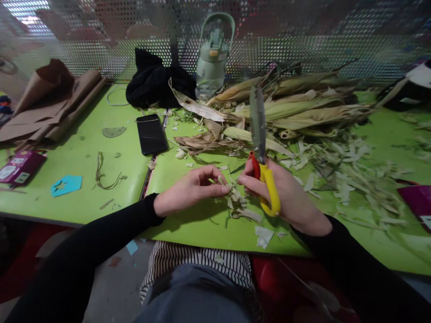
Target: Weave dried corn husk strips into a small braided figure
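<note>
My left hand (197, 186) is closed in a pinch on a small bundle of pale corn husk strips (237, 197) just above the table's front edge. In my right hand (286, 193) is a pair of scissors (258, 130) with yellow and red handles, blades pointing up and away from me. The thumb and fingertips of that hand are close to the husk bundle; whether they touch it I cannot tell. Beyond the hands lies a heap of dry corn husks (303, 110), with shredded husk pieces (350, 170) to its right.
A black phone (151, 134), a clear protractor (114, 132) and a blue paper piece (66, 185) lie left on the green table (128, 188). Brown paper (50, 103) is at far left. Behind stand a green water bottle (212, 67) and black cloth (158, 80), before a perforated screen (286, 45).
</note>
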`<state>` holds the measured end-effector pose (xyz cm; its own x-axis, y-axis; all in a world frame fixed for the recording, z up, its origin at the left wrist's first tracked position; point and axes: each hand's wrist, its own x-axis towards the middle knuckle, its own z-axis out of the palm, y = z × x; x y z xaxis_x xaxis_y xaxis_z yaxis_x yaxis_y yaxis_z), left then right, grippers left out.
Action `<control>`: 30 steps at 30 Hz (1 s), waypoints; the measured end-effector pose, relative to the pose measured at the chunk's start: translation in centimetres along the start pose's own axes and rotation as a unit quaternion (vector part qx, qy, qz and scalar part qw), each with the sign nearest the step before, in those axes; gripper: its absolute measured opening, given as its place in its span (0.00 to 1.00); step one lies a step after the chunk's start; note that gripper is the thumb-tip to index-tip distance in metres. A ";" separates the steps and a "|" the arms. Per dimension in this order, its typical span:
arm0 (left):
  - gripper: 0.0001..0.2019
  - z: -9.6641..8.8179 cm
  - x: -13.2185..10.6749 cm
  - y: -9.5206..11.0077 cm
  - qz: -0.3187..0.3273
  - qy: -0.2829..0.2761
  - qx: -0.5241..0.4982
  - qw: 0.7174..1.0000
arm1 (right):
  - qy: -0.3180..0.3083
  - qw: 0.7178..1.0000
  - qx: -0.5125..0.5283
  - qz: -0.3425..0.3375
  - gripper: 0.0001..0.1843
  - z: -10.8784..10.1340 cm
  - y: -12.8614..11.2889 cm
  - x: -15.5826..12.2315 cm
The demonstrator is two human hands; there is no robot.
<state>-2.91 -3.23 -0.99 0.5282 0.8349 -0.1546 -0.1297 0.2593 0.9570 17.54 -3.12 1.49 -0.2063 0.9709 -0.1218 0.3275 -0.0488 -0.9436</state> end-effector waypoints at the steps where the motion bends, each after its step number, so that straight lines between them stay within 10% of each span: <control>1: 0.14 0.0 0.0 0.0 0.004 0.019 -0.014 1.000 | 0.017 1.000 -0.014 -0.006 0.19 -0.1 0.1 0.3; 8: 0.11 0.0 0.6 0.1 -0.012 0.061 -0.099 0.993 | 0.038 0.986 -0.161 -0.025 0.22 -1.0 1.9 1.6; 16: 0.11 -0.2 1.5 -0.2 0.000 0.140 -0.130 0.982 | 0.113 0.845 -0.510 -0.114 0.20 -4.8 2.1 1.6; 19: 0.09 0.2 1.8 -0.4 0.033 0.161 -0.112 0.980 | 0.166 0.877 -0.408 -0.192 0.19 -2.9 1.0 0.8; 21: 0.09 0.6 2.0 -0.6 0.061 0.162 -0.094 0.980 | 0.077 0.931 -0.301 -0.191 0.17 -1.1 0.4 0.5; 30: 0.07 0.7 2.5 -1.0 0.117 0.165 0.074 0.976 | 0.060 0.940 -0.278 -0.188 0.11 0.7 0.7 1.0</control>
<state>-0.82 -1.75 -2.20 0.1955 0.9804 0.0248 -0.0788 -0.0096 0.9968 16.88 -2.38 0.44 -0.3096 0.9159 0.2556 0.6900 0.4014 -0.6024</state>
